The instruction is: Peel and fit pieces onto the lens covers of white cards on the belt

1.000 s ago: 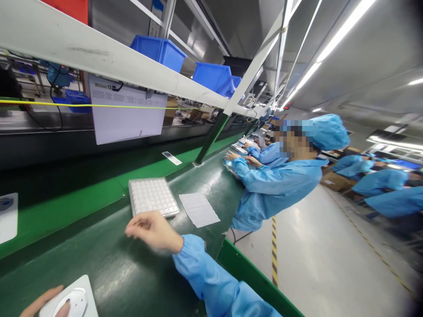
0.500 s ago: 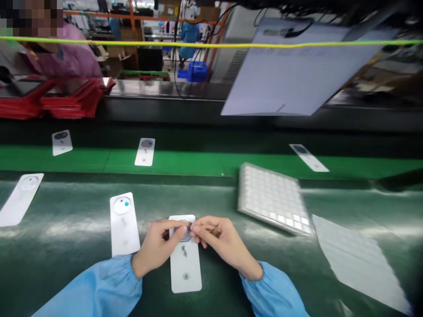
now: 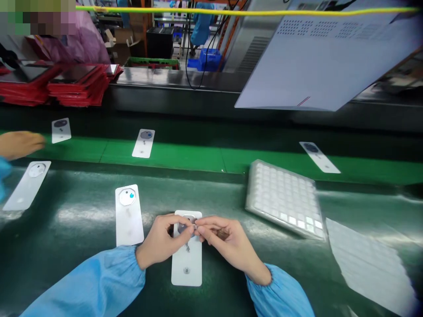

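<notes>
A white oblong plate with a round dark spot near its top lies on the dark green belt in front of me. My left hand is curled against the plate's top left edge, holding it. My right hand pinches something tiny at the round spot; I cannot make out what it is. The fingertips of both hands meet over that spot. A second white plate with a blue dot lies just left of my left hand.
A white tray of small cells sits to the right, with a white sheet beyond it. More white plates lie on the green conveyor strip. Another person's hand reaches in at the far left. Red trays are stacked behind.
A second ago my view faced right along the line, my right hand near the tray. Since then both hands have come together on the plate and barely moved; another person's hand appeared at left.
</notes>
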`<action>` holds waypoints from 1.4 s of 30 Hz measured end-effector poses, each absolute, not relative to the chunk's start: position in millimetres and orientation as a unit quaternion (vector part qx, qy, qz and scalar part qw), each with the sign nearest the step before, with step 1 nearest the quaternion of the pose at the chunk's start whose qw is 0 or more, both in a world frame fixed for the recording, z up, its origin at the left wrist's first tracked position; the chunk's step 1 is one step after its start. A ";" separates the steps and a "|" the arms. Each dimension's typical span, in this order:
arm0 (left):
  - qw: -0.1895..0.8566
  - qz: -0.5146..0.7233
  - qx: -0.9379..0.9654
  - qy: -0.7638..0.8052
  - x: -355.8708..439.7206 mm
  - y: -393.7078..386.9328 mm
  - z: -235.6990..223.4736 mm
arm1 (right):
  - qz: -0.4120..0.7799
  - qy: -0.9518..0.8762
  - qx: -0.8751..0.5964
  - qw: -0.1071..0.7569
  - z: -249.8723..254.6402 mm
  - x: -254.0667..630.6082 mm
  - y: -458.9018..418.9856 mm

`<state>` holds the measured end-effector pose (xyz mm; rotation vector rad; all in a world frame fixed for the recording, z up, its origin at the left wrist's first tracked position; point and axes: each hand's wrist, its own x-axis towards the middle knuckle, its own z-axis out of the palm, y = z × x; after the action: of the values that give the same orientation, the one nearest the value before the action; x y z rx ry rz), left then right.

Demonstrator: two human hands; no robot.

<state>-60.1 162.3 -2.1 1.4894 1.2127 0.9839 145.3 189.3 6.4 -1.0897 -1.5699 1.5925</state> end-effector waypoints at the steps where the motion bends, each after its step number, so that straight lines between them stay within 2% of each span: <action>1: 0.478 0.401 0.602 0.499 -60.1 161.8 -2.8 | 0.606 -0.600 -0.417 0.313 8.2 148.1 190.6; 6: 0.489 0.396 0.579 0.519 -60.1 161.5 -3.1 | 0.593 -0.616 -0.444 0.269 9.5 175.5 202.3; 13: 0.505 0.397 0.569 0.513 -60.0 161.9 -3.1 | 0.463 -0.704 -0.496 0.211 -8.7 200.6 206.3; 17: 0.489 0.397 0.580 0.517 -59.9 161.6 -5.0 | 0.357 -0.715 -0.517 0.306 -3.2 184.3 199.1; 20: 0.479 0.398 0.591 0.513 -59.8 162.3 -4.7 | 0.343 -0.723 -0.476 0.366 3.1 163.3 190.0; 24: 0.489 0.410 0.596 0.487 -59.7 163.0 -3.5 | 0.359 -0.743 -0.418 0.379 3.1 142.7 179.9; 34: 0.493 0.390 0.599 0.496 -59.3 161.4 -0.6 | 0.359 -0.719 -0.433 0.409 -2.3 134.0 173.6; 42: 0.511 0.379 0.596 0.489 -60.9 163.3 -0.9 | 0.333 -0.791 -0.368 0.357 -2.9 144.3 177.2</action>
<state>-60.9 163.3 -0.9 1.4354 1.1766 0.9116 144.3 177.2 -2.9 -0.9513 -2.0429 0.8601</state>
